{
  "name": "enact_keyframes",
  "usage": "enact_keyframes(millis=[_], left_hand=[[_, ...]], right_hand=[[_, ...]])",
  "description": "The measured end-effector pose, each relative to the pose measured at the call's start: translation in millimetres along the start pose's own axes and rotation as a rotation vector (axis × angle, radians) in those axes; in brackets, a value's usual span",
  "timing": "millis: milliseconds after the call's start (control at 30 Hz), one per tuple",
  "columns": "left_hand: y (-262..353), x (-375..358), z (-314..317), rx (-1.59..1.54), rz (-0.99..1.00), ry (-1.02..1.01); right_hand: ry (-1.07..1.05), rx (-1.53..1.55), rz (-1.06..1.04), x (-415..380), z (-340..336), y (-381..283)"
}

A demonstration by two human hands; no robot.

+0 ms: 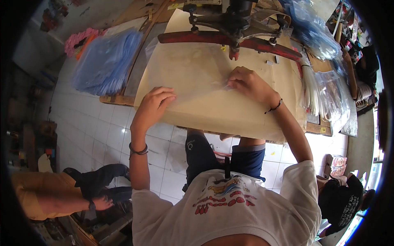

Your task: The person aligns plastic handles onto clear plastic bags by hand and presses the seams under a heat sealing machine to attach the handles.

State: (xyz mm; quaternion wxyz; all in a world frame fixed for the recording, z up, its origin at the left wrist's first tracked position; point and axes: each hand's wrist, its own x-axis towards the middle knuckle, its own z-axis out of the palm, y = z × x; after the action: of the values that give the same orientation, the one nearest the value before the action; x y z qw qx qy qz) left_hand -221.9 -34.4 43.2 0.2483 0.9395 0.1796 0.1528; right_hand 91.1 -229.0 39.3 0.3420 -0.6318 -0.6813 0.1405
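Observation:
A thin clear plastic sheet lies on the tan board, and its edges are hard to make out. Its near left corner is between the thumb and fingers of my left hand, which are closed. My right hand is pinched shut at the sheet's right side, beside a small glint of plastic. Just beyond both hands hangs a black machine head with a long red bar, above the far part of the sheet.
A stack of bluish plastic sheets sits to the left. More plastic lies at the far right, with pale strips and clear bags nearer. A person in an orange shirt is at the lower left; others are on the right.

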Motion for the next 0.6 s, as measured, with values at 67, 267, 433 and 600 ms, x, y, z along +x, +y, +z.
enact_keyframes(millis=[67, 267, 433, 600], left_hand=[[-10.4, 2.7, 4.6, 0.021, 0.093, 0.038], [27.7, 13.7, 16.8, 0.307, 0.191, 0.196], [20.3, 22.2, 27.1, 0.314, 0.173, 0.189], [16.2, 26.3, 22.1, 0.202, 0.089, 0.149]], right_hand=[[0.03, -0.178, -0.178, -1.5, 0.4, -9.8], [-0.061, -0.265, -0.227, 16.6, 9.2, -20.0], [-0.101, -0.225, -0.308, 36.3, 30.1, -17.7], [-0.142, 0.061, -0.11, 51.8, 28.4, -8.3]])
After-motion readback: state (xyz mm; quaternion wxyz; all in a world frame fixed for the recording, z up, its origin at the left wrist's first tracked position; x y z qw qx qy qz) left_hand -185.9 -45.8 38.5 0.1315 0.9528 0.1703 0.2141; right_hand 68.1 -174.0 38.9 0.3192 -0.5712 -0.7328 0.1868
